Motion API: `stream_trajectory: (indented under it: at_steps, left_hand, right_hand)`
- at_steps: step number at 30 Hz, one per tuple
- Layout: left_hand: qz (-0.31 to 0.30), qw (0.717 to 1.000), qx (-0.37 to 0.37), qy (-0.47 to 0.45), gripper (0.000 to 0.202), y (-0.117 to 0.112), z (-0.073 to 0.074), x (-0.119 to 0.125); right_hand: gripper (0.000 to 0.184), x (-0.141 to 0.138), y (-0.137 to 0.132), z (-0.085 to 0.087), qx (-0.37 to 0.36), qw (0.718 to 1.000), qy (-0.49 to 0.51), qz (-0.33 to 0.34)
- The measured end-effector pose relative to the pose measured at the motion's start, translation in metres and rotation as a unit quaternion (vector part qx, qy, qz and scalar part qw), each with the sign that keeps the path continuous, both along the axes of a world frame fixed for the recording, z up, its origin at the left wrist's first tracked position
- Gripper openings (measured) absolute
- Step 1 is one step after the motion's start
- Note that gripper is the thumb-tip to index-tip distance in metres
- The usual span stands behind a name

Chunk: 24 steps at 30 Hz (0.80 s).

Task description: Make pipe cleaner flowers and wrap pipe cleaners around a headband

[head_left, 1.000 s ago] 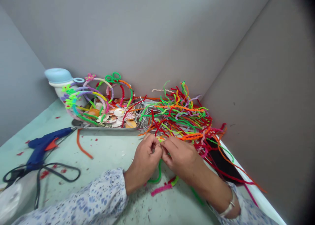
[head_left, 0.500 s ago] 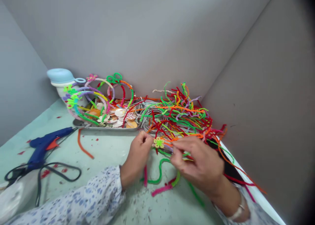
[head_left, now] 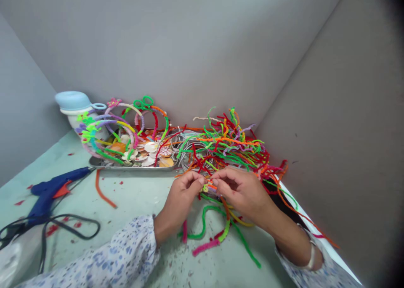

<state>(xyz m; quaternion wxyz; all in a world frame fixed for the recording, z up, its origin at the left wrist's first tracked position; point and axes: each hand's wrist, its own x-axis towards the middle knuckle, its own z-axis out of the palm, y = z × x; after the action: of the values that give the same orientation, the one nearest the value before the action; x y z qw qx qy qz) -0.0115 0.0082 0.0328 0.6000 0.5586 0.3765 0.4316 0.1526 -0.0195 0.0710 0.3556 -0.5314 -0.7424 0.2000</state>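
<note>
A small yellow-green pipe-cleaner flower (head_left: 205,188) is pinched between the thumb and fingers of my left hand (head_left: 179,200), just above the table. Close beside it, my right hand (head_left: 248,192) is closed in a pinch on what looks like an orange pipe cleaner (head_left: 212,186) at the flower; the fingertips partly cover it. Below the hands lie a wavy green pipe cleaner (head_left: 204,220) and a curved band wrapped in pink (head_left: 205,247), lime and orange.
Behind the hands is a heap of mixed pipe cleaners (head_left: 243,151) beside coiled wire. A metal tray (head_left: 135,167) holds shells, with several wrapped hoops (head_left: 156,124) above it. At left are a blue glue gun (head_left: 47,195), its cord and a blue-lidded bottle (head_left: 72,101).
My right hand has moved left, its fingertips now almost meeting the left ones. My left fingers have shifted over the flower, covering more of it. The view has shifted slightly.
</note>
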Motion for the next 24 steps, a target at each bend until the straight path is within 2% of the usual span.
stream_trajectory:
  at_steps: [5, 12, 20, 24]
  left_hand:
    - [-0.015, 1.0, 0.011, 0.015, 0.018, -0.004, 0.001, 0.002]
    - [-0.008, 1.0, 0.004, 0.021, 0.016, -0.002, -0.003, 0.003]
    - [0.038, 0.986, 0.078, 0.145, 0.008, -0.005, -0.003, 0.004]
    - [0.05, 0.981, 0.098, 0.163, 0.009, -0.008, -0.004, 0.004]
  right_hand:
    - [0.014, -0.001, 0.003, -0.004, 0.06, 0.996, -0.058, -0.013]
    - [0.015, -0.003, 0.001, -0.01, 0.093, 0.987, -0.129, 0.003]
    - [0.013, -0.009, -0.004, -0.019, 0.126, 0.968, -0.216, 0.005]
    - [0.015, -0.012, -0.004, -0.021, 0.16, 0.954, -0.253, 0.013]
